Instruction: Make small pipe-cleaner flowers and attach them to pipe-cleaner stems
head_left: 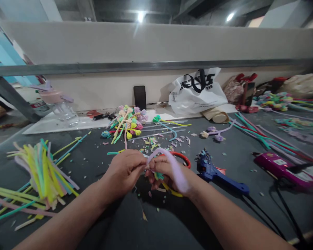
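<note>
My left hand and my right hand meet above the dark table, both closed in a pinch on a lilac pipe cleaner. It loops over the back of my right hand toward the wrist. A bit of teal and a yellow strand show under the right fingers. Red-handled scissors lie just behind my right hand. A bunch of finished pipe-cleaner flowers lies further back.
A pile of loose coloured pipe cleaners lies at the left. A blue glue gun and a magenta glue gun with black cords sit at the right. A white plastic bag, a phone and a clear bottle stand at the back.
</note>
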`<state>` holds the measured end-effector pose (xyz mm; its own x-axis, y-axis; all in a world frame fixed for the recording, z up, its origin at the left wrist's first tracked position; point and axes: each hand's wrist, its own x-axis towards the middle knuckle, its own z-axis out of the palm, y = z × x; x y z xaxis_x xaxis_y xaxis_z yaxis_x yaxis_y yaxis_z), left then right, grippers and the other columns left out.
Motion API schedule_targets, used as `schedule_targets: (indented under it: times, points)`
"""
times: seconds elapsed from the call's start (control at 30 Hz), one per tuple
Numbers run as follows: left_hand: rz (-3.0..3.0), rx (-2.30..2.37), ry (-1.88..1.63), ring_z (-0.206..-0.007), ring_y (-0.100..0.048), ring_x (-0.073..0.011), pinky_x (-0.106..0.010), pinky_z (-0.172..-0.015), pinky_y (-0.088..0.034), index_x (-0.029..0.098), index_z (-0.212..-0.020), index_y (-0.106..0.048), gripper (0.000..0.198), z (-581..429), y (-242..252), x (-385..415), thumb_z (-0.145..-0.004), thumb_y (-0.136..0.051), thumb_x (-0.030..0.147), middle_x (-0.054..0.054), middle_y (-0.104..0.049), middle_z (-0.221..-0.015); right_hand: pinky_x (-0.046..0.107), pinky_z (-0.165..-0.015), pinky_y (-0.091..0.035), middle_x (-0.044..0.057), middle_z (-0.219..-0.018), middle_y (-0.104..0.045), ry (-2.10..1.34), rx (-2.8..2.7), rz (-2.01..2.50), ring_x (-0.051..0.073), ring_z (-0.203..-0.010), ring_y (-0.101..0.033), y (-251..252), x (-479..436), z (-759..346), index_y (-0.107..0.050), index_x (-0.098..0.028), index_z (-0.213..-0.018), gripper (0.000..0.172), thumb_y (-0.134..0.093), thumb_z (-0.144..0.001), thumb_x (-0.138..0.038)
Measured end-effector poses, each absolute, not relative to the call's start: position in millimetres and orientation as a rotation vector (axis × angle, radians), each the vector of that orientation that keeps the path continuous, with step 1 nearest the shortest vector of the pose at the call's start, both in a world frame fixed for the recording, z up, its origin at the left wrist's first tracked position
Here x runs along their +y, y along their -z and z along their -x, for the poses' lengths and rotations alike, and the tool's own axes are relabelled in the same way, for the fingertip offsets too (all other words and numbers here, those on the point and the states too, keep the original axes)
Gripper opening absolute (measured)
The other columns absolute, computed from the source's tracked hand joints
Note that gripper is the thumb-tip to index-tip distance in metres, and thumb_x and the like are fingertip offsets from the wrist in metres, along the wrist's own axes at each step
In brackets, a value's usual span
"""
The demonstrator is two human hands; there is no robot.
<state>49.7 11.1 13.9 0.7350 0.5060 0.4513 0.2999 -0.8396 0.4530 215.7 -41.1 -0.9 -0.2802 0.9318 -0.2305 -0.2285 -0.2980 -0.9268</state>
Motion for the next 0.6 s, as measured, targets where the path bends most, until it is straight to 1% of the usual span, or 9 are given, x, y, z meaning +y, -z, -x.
schedule_targets:
  times: [0.07, 0.13, 0.2, 0.27, 0.33, 0.4, 0.47, 0.53, 0.6]
  points:
    - [-2.588, 0.603, -0.877, -0.066, -0.053, -0.0133, -0.024, -0.064, -0.039, 0.017, -0.066, -0.06, 0.022, -50, -12, 11, -0.082, -0.045, 0.014, -0.002, -0.059, -0.065, 0.022, -0.051, -0.047, 0.0, -0.067, -0.058, -1.738, -1.013, 1.008, 0.009, -0.056, -0.053, 2, -42, -217, -0.059, -0.015, -0.065, 0.01, -0.06, -0.069, -0.024]
    - [-2.54, 0.649, -0.914, -0.065, -0.053, -0.013, -0.024, -0.063, -0.04, 0.017, -0.066, -0.059, 0.018, -51, -10, 10, -0.08, -0.048, 0.014, -0.002, -0.06, -0.065, 0.022, -0.051, -0.046, -0.001, -0.062, -0.056, -1.706, -1.062, 1.028, 0.009, -0.054, -0.052, 3, -41, -216, -0.058, -0.015, -0.065, 0.007, -0.059, -0.068, -0.022]
    - [-2.476, 0.747, -0.916, -0.065, -0.053, -0.0131, -0.024, -0.064, -0.04, 0.017, -0.065, -0.057, 0.015, -52, -7, 9, -0.078, -0.05, 0.015, -0.002, -0.06, -0.067, 0.022, -0.05, -0.043, -0.002, -0.056, -0.053, -1.601, -1.175, 1.146, 0.009, -0.05, -0.05, 4, -41, -215, -0.056, -0.016, -0.066, 0.007, -0.056, -0.069, -0.022]
    - [-2.444, 0.843, -0.863, -0.065, -0.053, -0.0134, -0.024, -0.064, -0.04, 0.017, -0.062, -0.055, 0.015, -53, -4, 8, -0.077, -0.051, 0.016, -0.002, -0.059, -0.066, 0.021, -0.048, -0.037, -0.004, -0.052, -0.049, -1.352, -1.4, 1.338, 0.009, -0.048, -0.046, 5, -40, -214, -0.053, -0.017, -0.064, 0.01, -0.052, -0.072, -0.022]
    - [-2.426, 0.934, -0.776, -0.062, -0.051, -0.0131, -0.024, -0.061, -0.038, 0.017, -0.057, -0.053, 0.018, -54, -2, 9, -0.076, -0.052, 0.018, 0.0, -0.056, -0.061, 0.022, -0.049, -0.032, -0.004, -0.053, -0.047, -0.93, -1.707, 1.49, 0.009, -0.05, -0.043, 7, -42, -212, -0.051, -0.017, -0.062, 0.012, -0.049, -0.074, -0.019]
    - [-2.382, 1.023, -0.703, -0.057, -0.047, -0.0124, -0.023, -0.057, -0.035, 0.017, -0.053, -0.05, 0.02, -55, -1, 11, -0.073, -0.052, 0.02, 0.002, -0.052, -0.056, 0.024, -0.051, -0.029, -0.002, -0.057, -0.049, -0.469, -1.986, 1.53, 0.011, -0.054, -0.043, 9, -44, -211, -0.051, -0.018, -0.062, 0.012, -0.048, -0.073, -0.014]
    - [-2.298, 1.076, -0.643, -0.055, -0.044, -0.0117, -0.023, -0.054, -0.032, 0.017, -0.051, -0.049, 0.02, -55, -2, 13, -0.071, -0.051, 0.02, 0.003, -0.047, -0.052, 0.026, -0.056, -0.03, 0.001, -0.064, -0.054, -0.146, -2.177, 1.504, 0.013, -0.059, -0.045, 11, -48, -210, -0.053, -0.018, -0.066, 0.01, -0.047, -0.073, -0.012]
    - [-2.172, 1.083, -0.58, -0.053, -0.041, -0.0112, -0.022, -0.052, -0.03, 0.016, -0.051, -0.049, 0.018, -55, -5, 14, -0.068, -0.051, 0.021, 0.004, -0.044, -0.05, 0.028, -0.06, -0.032, 0.004, -0.07, -0.057, 0.028, -2.284, 1.481, 0.015, -0.064, -0.047, 11, -50, -209, -0.055, -0.017, -0.071, 0.009, -0.047, -0.074, -0.013]
    - [-2.055, 1.052, -0.548, -0.052, -0.04, -0.0109, -0.022, -0.051, -0.03, 0.016, -0.052, -0.05, 0.017, -55, -8, 15, -0.068, -0.052, 0.023, 0.005, -0.042, -0.05, 0.028, -0.063, -0.033, 0.005, -0.072, -0.058, 0.042, -2.283, 1.471, 0.016, -0.067, -0.048, 10, -51, -209, -0.056, -0.016, -0.072, 0.011, -0.046, -0.076, -0.014]
